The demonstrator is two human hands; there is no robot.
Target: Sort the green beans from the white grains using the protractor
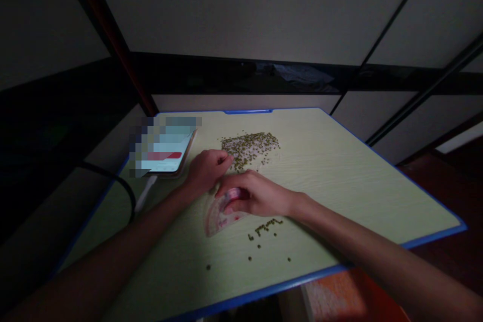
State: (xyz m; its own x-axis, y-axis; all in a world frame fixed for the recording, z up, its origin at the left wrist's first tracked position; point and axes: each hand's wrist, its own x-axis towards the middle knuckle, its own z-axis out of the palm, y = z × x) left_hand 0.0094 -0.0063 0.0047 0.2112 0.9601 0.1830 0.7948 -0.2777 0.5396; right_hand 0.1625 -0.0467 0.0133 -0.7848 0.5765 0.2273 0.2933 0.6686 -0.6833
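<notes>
Small green beans (269, 141), like mung beans, lie mixed with whitish grains (247, 148) in a heap on the light green table (339, 176). My left hand (209, 167) is closed at the heap's near left edge, its thumb and fingers pressed together; what they hold, if anything, is hidden. Closer to me, my right hand (260, 193) curls over a clear plastic piece with pink markings (217, 219), gripping it between thumb and fingers. Part of this piece is covered by the hand. A short row of beans (264, 227) lies just below my right hand, with several single beans scattered nearer.
A lit phone (166, 153) lies at the table's left, beside my left forearm, with a white plug and dark cable (126, 186) attached. Blue trim (433, 236) edges the table. Pale panels (241, 15) stand behind it. An orange object (339, 297) is below the front edge.
</notes>
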